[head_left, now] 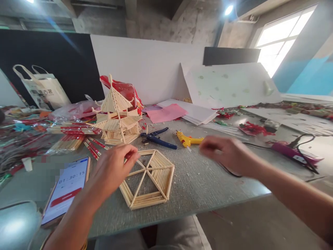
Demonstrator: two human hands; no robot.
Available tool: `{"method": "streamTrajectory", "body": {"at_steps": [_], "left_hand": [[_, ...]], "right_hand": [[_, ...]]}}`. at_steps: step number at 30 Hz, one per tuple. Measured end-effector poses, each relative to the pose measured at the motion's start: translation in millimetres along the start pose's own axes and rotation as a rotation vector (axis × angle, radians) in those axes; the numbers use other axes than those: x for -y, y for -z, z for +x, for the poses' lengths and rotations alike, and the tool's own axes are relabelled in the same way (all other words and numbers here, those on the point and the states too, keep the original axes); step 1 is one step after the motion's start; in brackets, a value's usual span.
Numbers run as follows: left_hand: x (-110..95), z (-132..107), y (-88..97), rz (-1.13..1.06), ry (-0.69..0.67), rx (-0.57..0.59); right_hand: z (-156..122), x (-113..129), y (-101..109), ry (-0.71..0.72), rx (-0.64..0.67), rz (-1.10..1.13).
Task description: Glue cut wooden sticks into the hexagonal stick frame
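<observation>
My left hand (114, 166) rests on the near left corner of a flat hexagonal frame of wooden sticks (149, 178), its fingers pinched together on the frame's edge. My right hand (223, 152) hovers above the table to the right of the frame, blurred by motion, fingers curled, close to a yellow glue gun (187, 140). A stick-built pagoda model (118, 116) stands behind my left hand. Blue pliers (157, 137) lie between the pagoda and the glue gun.
A phone (68, 189) with a timer lies at the near left. Packs of sticks (74, 133) and plastic bags clutter the left. Pink paper (166, 113), white sheets (200, 113), a purple tool with a cable (293, 152) and a tote bag (41, 86) are farther back.
</observation>
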State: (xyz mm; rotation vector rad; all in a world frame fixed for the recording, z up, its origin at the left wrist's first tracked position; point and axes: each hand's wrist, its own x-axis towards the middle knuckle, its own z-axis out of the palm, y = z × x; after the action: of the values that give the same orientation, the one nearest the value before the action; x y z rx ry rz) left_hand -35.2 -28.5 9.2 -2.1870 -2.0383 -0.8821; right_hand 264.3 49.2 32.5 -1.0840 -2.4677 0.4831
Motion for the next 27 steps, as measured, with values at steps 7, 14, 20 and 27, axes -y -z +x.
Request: {"method": "streamTrajectory", "body": {"at_steps": [7, 14, 20, 27], "left_hand": [[9.2, -81.1, -9.6, -0.013, -0.074, -0.079], [19.4, -108.4, -31.3, 0.057, -0.234, -0.196], [16.2, -108.9, -42.5, 0.043, -0.23, -0.184], [4.2, -108.9, -47.5, -0.014, -0.219, -0.169]], "right_hand": [[-0.5, 47.4, -79.4, 0.606, 0.27, -0.097], [0.1, 54.4, -89.8, 0.661, 0.231, -0.169], [8.6, 56.7, -96.0, 0.712, 0.21, -0.27], [11.4, 47.2, -86.8, 0.713, 0.223, -0.252]]}}
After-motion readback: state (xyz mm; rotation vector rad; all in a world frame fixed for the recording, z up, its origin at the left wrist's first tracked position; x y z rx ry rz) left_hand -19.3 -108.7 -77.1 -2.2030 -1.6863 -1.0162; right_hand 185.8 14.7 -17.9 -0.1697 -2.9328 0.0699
